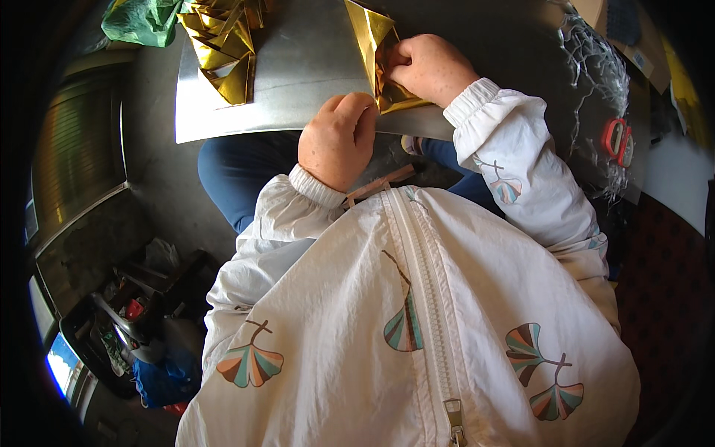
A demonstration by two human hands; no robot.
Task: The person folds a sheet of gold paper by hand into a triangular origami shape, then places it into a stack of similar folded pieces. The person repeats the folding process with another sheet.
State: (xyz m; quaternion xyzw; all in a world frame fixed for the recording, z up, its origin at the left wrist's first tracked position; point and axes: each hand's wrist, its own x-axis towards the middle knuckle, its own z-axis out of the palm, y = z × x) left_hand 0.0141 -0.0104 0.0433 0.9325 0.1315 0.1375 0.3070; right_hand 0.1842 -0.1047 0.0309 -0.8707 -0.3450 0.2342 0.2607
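Note:
A folded sheet of shiny gold foil paper [370,33] lies at the table's near edge, its creased flaps standing up in places. My right hand [436,68] reaches over it from the right, thumb and forefinger closed on a fold near its middle. Beside the paper's near left corner, my left hand [337,141] is held with fingers curled in; its fingertips are partly hidden, so whatever they may pinch cannot be seen. To the left, a stack of folded gold foil pieces [223,52] overlaps in a row on the table.
The grey metal table [298,82] ends just before my lap. A green plastic bag [145,21] sits at the far left. On the right lie red-handled scissors [617,141] and tangled whitish strands [588,56]. A bin-like container [100,335] and a blue bag [165,380] are low on the left.

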